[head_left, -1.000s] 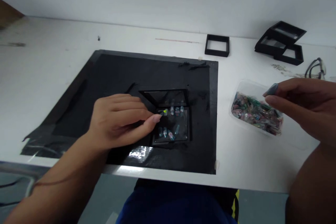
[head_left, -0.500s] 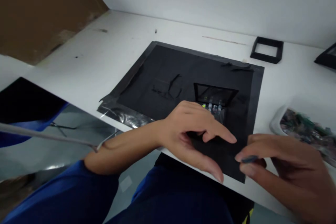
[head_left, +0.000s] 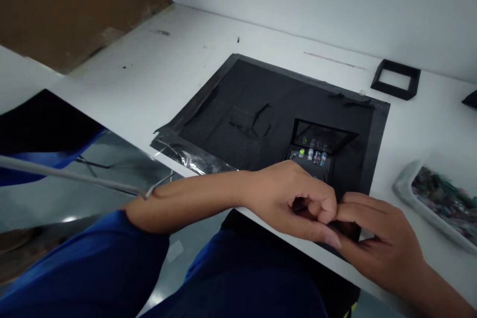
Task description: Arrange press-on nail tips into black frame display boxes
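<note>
My left hand (head_left: 294, 198) and my right hand (head_left: 372, 238) meet at the table's front edge, over the near edge of a black mat (head_left: 283, 114). Both have their fingers curled and pinched together. Whatever small piece passes between them is hidden by the fingers. Just behind the hands lies an open black display case (head_left: 316, 146) with several small coloured nail-like pieces along its hinge. A clear tray (head_left: 439, 198) of many coloured pieces sits at the right.
An empty black square frame (head_left: 397, 79) lies at the back right of the white table (head_left: 149, 69). A brown board (head_left: 67, 5) stands at the back left. A thin grey cable (head_left: 74, 176) runs to my left forearm. My blue trousers show below.
The view swung left and down. My right hand came from the tray with a small dark piece to the front edge. My left hand left the case and closed against my right fingers.
</note>
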A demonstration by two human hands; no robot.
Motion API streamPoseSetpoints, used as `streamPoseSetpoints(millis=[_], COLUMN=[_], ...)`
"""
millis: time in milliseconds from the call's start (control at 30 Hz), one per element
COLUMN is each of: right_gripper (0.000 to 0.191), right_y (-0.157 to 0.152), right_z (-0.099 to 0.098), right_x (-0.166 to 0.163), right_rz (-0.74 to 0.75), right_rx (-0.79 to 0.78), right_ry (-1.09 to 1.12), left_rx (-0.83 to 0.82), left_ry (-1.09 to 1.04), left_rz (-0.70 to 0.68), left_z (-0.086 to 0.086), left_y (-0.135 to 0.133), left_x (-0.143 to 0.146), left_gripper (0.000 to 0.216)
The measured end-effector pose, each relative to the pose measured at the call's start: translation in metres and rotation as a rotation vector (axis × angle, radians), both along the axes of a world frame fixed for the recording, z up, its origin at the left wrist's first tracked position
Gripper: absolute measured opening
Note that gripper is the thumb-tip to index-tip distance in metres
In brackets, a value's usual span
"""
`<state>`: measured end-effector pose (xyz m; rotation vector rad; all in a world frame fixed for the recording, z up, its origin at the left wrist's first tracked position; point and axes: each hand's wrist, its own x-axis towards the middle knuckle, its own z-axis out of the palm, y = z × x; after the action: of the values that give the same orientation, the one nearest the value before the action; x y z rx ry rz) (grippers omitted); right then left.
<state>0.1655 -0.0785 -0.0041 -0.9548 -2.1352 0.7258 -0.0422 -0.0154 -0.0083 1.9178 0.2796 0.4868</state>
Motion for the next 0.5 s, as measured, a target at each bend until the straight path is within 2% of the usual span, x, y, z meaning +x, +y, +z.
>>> streamPoseSetpoints(millis=[167,267,367,500], right_gripper=[0.009,0.022,0.032,0.031], right_y=[-0.0038,-0.007,-0.0078,-0.0067], right_z=[0.0011,0.0012,0.003,0.0062], right_x=[-0.0025,-0.0003,0.0026,0.0029], right_rz=[-0.156,-0.207,-0.196,-0.137], right_rx=[0.307,0.429,0.448,0.387], right_ry=[-0.053,-0.036,-0.103,-0.147], left_rx=[-0.123,-0.249,-0.335,-0.429], left_ry=[0.008,0.016,0.026,0.068], left_rz=[0.097,0.138,0.124,0.033], left_z=[0.0014,0.0046,0.0076,0.0085], left_y=[-0.0008,-0.0006,0.0003,0.0024], left_x=[0.0005,0.0013,0.0016,0.0008], left_gripper=[0.023,0.023,0.021,0.021])
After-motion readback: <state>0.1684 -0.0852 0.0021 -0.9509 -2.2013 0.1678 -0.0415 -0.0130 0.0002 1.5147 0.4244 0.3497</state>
